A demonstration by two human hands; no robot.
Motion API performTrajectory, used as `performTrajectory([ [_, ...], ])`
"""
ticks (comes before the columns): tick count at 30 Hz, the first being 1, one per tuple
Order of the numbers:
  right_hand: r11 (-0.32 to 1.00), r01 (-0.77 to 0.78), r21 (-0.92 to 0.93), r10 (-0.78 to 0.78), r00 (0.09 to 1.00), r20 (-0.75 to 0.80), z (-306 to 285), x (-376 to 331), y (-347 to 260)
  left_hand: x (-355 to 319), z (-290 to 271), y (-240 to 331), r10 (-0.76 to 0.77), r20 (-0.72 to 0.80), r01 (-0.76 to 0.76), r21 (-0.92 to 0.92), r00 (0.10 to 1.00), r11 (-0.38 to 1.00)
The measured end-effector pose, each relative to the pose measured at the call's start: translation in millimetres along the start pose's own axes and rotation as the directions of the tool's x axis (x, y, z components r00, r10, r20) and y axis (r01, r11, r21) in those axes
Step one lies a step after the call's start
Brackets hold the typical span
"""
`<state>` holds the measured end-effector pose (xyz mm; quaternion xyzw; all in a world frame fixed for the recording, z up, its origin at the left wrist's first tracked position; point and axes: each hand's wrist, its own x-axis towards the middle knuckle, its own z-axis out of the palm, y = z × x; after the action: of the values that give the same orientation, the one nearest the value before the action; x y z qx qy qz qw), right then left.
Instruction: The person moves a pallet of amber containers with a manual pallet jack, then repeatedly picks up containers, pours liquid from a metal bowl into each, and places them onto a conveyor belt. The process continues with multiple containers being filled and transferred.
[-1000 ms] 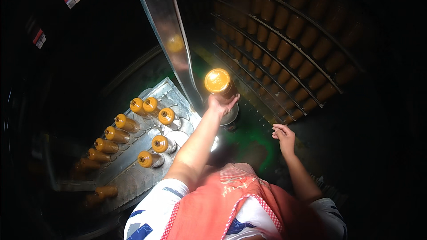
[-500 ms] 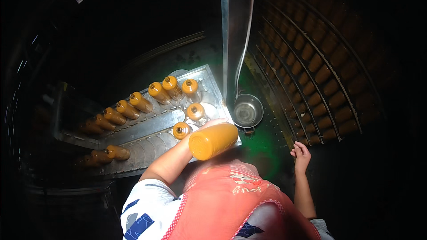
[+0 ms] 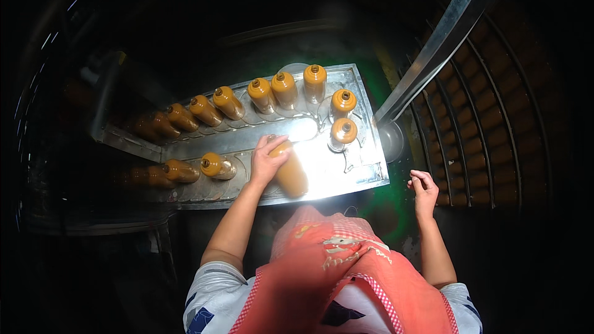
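My left hand (image 3: 268,159) is closed round the neck of an amber-coated glass bottle (image 3: 292,176), whose base points toward me. The bottle is tilted and blurred over the near lane of a metal conveyor (image 3: 368,176). Nearest it on that lane stands another amber bottle (image 3: 211,165). On the conveyor's right turn are two upright bottles, one (image 3: 343,131) in front of the other (image 3: 343,101). Several more line the far lane. My right hand (image 3: 424,192) hangs off the conveyor's right end, fingers loosely bent and apart, with nothing in it.
A slanting metal post (image 3: 427,49) rises at the conveyor's right end, partly in front of a metal bowl (image 3: 392,141). Farther right, a dark rack (image 3: 489,124) holds rows of amber bottles. A raised metal edge (image 3: 105,102) borders the conveyor's left side.
My left hand has moved left with the bottle, from the conveyor's right end to over its near lane. The view has shifted, and the bottles on the conveyor have moved along. My right hand remains empty.
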<state>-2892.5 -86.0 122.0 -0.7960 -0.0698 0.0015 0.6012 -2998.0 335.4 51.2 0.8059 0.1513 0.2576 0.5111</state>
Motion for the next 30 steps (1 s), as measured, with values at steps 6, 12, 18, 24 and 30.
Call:
performTrajectory([
  [6, 0.98, 0.121, -0.156, -0.134, 0.988, -0.081, -11, -29, -4, 15, 125, -14, 0.352, 0.028, -0.353, 0.07, 0.936, 0.933],
  [12, 0.985, -0.004, -0.175, -0.038, 0.971, -0.238, -60, -37, 36, 21, 213, -16, 0.413, 0.149, -0.426, 0.073, 0.898, 0.902],
  [18, 0.991, -0.076, -0.115, 0.042, 0.963, -0.267, -81, -20, 85, 93, 118, -38, 0.369, -0.014, -0.35, 0.281, 0.93, 0.894],
  [24, 0.982, -0.128, -0.137, 0.094, 0.969, -0.229, -73, 5, 94, 203, -16, -196, -0.147, -0.413, 0.328, 0.41, 0.899, 0.851],
  [30, 0.969, -0.052, -0.239, 0.005, 0.981, -0.194, -45, -8, 68, 216, -43, -245, -0.315, -0.402, 0.436, 0.256, 0.86, 0.863],
])
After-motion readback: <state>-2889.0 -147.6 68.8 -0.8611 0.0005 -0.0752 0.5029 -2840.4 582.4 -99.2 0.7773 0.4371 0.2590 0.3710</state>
